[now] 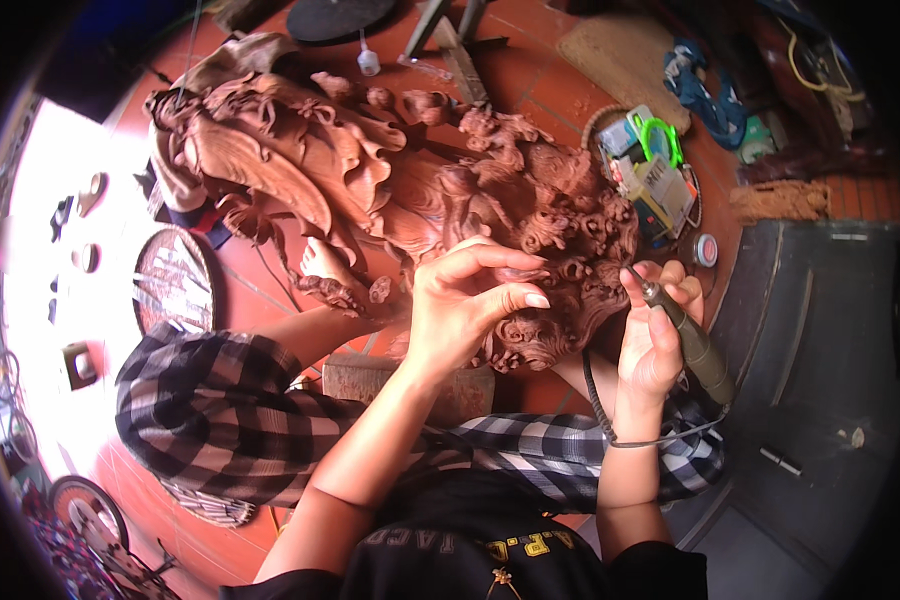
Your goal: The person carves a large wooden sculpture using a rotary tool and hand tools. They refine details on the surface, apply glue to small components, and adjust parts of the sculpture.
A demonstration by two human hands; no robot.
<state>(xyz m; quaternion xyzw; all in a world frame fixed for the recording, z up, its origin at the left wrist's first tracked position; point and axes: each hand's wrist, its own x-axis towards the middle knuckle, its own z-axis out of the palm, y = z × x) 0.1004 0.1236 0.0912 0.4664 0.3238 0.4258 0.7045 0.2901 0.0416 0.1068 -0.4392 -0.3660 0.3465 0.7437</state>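
Note:
A large reddish-brown wood carving (410, 200) lies across the floor in front of me, with draped folds at the left and dense curls at the right. My left hand (455, 305) hovers over its near right part, thumb and forefinger curved and apart. No object shows between those fingertips. To its right, my right hand (652, 345) grips an olive-green rotary tool handpiece (698, 350), its metal nose pointing up and left. I cannot make out a bit at its tip. A dark coiled cord (595, 400) loops from the handpiece around my right wrist.
A wooden block (410, 385) sits between my crossed legs and the carving. At the right stand a basket (695, 205) of boxes with a bright green ring, and a small round tin (705, 250). Left is a round woven tray (210, 285); a small bottle (369, 62) stands beyond the carving.

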